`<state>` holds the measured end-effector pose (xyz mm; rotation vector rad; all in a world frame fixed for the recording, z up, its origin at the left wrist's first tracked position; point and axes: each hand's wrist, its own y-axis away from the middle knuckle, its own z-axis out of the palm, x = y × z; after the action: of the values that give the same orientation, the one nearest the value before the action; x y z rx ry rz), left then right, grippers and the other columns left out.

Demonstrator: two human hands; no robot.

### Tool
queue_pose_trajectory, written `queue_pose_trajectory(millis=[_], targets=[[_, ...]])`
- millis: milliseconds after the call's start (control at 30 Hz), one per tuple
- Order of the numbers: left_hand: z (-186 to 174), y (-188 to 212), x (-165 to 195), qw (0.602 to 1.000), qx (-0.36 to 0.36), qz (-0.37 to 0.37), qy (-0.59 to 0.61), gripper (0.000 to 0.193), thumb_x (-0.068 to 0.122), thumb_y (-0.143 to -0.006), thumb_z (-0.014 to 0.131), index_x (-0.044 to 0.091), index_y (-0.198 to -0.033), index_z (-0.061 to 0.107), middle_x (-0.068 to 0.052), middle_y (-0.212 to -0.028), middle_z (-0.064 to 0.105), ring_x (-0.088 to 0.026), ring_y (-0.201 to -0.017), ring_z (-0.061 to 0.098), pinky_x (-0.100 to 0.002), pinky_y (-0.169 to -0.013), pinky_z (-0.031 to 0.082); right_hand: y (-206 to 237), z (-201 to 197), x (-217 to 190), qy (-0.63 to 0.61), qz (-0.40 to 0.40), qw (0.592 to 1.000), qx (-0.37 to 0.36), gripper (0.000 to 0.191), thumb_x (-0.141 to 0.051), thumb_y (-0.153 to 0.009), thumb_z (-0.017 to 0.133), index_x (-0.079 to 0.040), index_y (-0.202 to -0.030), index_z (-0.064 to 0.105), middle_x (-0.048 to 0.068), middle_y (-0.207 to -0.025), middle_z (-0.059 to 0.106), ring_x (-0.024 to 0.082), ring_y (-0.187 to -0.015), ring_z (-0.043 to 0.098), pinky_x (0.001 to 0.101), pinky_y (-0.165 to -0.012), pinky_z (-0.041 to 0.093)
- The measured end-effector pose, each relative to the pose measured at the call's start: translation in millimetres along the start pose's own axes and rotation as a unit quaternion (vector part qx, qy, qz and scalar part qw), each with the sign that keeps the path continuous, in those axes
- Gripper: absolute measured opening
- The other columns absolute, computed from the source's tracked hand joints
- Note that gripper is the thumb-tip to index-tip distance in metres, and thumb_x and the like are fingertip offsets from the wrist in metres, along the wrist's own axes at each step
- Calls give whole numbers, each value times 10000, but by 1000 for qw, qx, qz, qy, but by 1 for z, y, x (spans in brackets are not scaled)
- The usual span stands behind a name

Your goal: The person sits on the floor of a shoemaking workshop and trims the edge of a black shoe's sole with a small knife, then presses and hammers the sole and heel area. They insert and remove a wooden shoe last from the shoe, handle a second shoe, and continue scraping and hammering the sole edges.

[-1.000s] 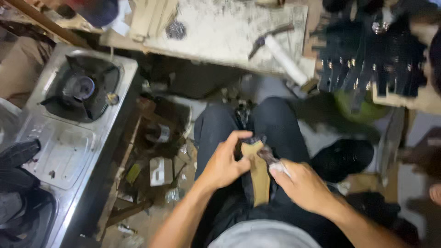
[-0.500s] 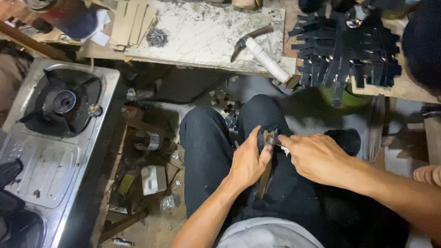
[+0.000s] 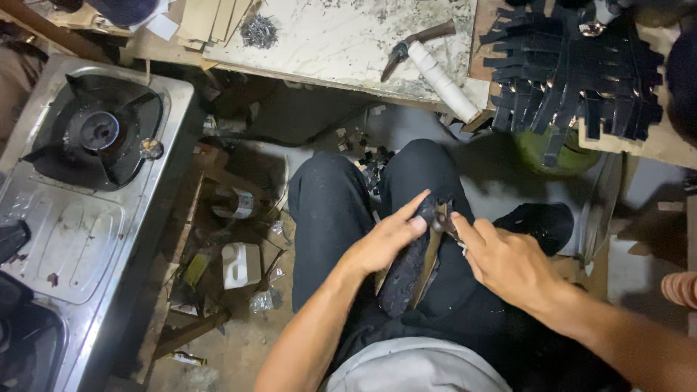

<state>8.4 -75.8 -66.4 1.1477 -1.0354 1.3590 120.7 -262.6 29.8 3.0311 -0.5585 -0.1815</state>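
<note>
Two hands are being kept close together over a dark sole piece point(image 3: 410, 272), which is being rested on the lap, just below the knees and well below the marble slab point(image 3: 327, 36) at the top of the view. The left hand point(image 3: 385, 243) is being laid on the piece's upper left edge, fingers point(image 3: 417, 210) stretched nearly flat and pressed against it, thumb tucked beneath. The right hand point(image 3: 508, 261) is being held just right of the piece, half curled, with a small metal tool point(image 3: 444, 221) being pinched between thumb and forefinger at the piece's top end; how tightly it is being gripped cannot be told. The piece is judged to be light, thin and somewhat flexible, with a rough dark face and a tan underside, so it is best being taken by its long edges and steadied against the thigh. Left of the lap, a gas stove point(image 3: 94, 181) is being left idle, and right of the slab black strips point(image 3: 573, 65) are being kept in a pile.
</note>
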Motion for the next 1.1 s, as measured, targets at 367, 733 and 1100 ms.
queue_pose_trajectory(millis=[367, 733, 1100], targets=[[24, -4, 26, 966, 99, 31, -239, 576, 299, -1052, 499, -9, -1530, 404, -339, -1201, 660, -495, -1150, 636, -487, -999, 485, 6, 0, 16, -310, 172, 930, -95, 271, -209, -952, 586, -94, -1191, 643, 134, -910, 691, 334, -842, 695, 455, -765, 563], [13, -6, 23, 993, 35, -11, -117, 646, 277, -1015, 516, 8, -1569, 319, -323, -1275, 646, -457, -1222, 608, -451, -1064, 428, -4, -18, 0, -29, 92, 990, -105, 603, -155, -872, 634, -79, -1457, 510, 157, -998, 608, 350, -702, 709, 464, -618, 580], [29, -8, 26, 966, 114, 19, -232, 531, 275, -1053, 454, 4, -1509, 418, -333, -1310, 620, -475, -1236, 594, -474, -1047, 458, 8, 2, -2, -309, 194, 930, -36, 372, -159, -948, 594, -87, -1313, 608, 128, -841, 658, 338, -766, 712, 437, -720, 560]])
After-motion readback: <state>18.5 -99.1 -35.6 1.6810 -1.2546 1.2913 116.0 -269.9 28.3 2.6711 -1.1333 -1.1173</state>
